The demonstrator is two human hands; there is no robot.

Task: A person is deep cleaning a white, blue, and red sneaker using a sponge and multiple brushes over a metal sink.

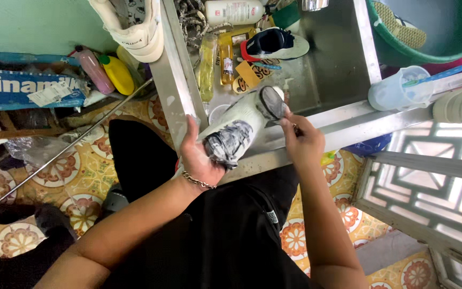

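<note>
Fingers (192,140) of the left hand (199,158) clench a white shoe (239,131); the right hand (301,143) grips something small at its sole, over the steel bench (343,126), patterned floor tiles (76,176) below.

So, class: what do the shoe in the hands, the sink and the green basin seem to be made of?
Shoe: probably fabric or synthetic, white and matt with grey smears. Sink: looks like stainless steel, grey with a dull sheen along its rims. Green basin: likely plastic, one even colour with a smooth moulded rim.
</note>
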